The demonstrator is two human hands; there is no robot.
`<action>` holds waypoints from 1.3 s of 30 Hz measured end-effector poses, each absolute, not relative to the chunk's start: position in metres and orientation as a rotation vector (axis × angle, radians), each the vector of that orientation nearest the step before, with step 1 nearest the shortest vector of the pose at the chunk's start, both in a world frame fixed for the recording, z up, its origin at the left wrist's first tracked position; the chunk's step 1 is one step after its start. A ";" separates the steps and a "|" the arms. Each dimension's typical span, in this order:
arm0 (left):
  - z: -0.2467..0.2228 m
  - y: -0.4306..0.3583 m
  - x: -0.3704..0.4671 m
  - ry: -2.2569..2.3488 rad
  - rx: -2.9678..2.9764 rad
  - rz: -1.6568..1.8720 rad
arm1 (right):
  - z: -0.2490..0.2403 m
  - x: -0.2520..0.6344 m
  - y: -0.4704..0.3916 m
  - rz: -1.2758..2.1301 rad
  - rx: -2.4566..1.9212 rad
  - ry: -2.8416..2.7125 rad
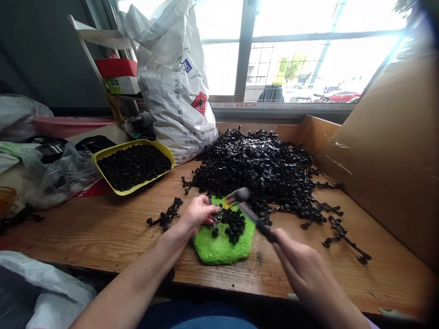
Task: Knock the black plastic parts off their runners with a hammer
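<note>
My left hand (200, 211) pinches a black molded plastic part (216, 224) over the left side of a green fuzzy mat (222, 253). In my right hand (298, 256) is the dark handle of a small hammer (252, 212), blurred by motion. Its head, with a yellow end, hangs over the mat's far edge, close to my left fingers. A cluster of small black pieces (236, 226) lies on the mat beside the held part. Left of my left hand, a branched black part (168, 214) rests on the wooden table.
A large heap of black plastic parts (254, 160) covers the table's back. Several stray ones (346, 237) lie at right. A yellow tray (133, 189) of small black pieces stands at left, a white sack (171, 87) behind it. A cardboard sheet (387, 151) borders the right side.
</note>
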State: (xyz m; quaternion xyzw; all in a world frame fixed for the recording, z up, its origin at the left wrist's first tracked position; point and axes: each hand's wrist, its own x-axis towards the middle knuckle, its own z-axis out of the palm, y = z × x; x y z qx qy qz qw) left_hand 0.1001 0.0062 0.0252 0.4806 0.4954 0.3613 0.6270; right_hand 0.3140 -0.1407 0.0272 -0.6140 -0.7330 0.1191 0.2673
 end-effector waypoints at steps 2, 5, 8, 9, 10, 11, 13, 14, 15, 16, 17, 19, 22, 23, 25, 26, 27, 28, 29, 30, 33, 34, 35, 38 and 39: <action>0.025 0.005 0.101 1.143 1.109 0.835 | 0.025 0.313 -0.141 0.348 -1.804 -2.072; 0.026 0.005 0.101 1.152 1.105 0.829 | 0.024 0.316 -0.142 0.400 -1.809 -2.026; 0.024 0.006 0.101 1.150 1.111 0.831 | 0.030 0.319 -0.143 0.399 -1.663 -1.878; 0.023 0.007 0.101 1.145 1.115 0.829 | 0.032 0.319 -0.143 0.404 -1.631 -1.852; 0.022 0.007 0.100 1.142 1.119 0.828 | 0.034 0.320 -0.143 0.420 -1.616 -1.845; 0.022 0.007 0.100 1.138 1.120 0.829 | 0.035 0.320 -0.142 0.439 -1.617 -1.846; 0.021 0.007 0.099 1.131 1.112 0.837 | 0.034 0.320 -0.141 0.458 -1.632 -1.847; 0.021 0.006 0.098 1.126 1.108 0.842 | 0.033 0.321 -0.141 0.458 -1.640 -1.847; 0.021 0.006 0.098 1.117 1.106 0.848 | 0.032 0.323 -0.141 0.454 -1.648 -1.845; 0.021 0.005 0.097 1.105 1.106 0.854 | 0.029 0.325 -0.141 0.450 -1.657 -1.839; 0.022 0.004 0.096 1.094 1.107 0.859 | 0.027 0.328 -0.141 0.449 -1.667 -1.831; 0.023 0.004 0.095 1.074 1.107 0.869 | 0.023 0.335 -0.142 0.449 -1.692 -1.801; 0.024 0.004 0.094 1.067 1.093 0.869 | 0.020 0.341 -0.144 0.452 -1.705 -1.779; 0.024 0.004 0.094 1.070 1.085 0.865 | 0.020 0.341 -0.145 0.455 -1.699 -1.786; 0.024 0.004 0.093 1.083 1.068 0.854 | 0.021 0.340 -0.147 0.475 -1.689 -1.817; 0.024 0.003 0.092 1.095 1.063 0.852 | 0.022 0.337 -0.148 0.488 -1.684 -1.838; 0.024 0.003 0.092 1.110 1.064 0.854 | 0.024 0.335 -0.148 0.502 -1.677 -1.862; 0.023 0.001 0.091 1.124 1.074 0.862 | 0.025 0.332 -0.148 0.511 -1.668 -1.884; 0.023 0.000 0.090 1.138 1.088 0.873 | 0.027 0.329 -0.148 0.514 -1.653 -1.899; 0.022 -0.001 0.090 1.151 1.102 0.883 | 0.028 0.325 -0.147 0.508 -1.635 -1.906; 0.021 -0.004 0.088 1.167 1.128 0.902 | 0.028 0.315 -0.142 0.482 -1.638 -1.943; 0.021 -0.004 0.088 1.171 1.131 0.904 | 0.026 0.312 -0.140 0.466 -1.670 -1.990; 0.020 -0.004 0.088 1.176 1.134 0.908 | 0.025 0.310 -0.138 0.453 -1.706 -2.055; 0.020 -0.003 0.087 1.169 1.130 0.908 | 0.021 0.306 -0.135 0.412 -1.758 -2.186; 0.021 -0.003 0.087 1.147 1.120 0.912 | 0.020 0.306 -0.134 0.414 -1.747 -2.171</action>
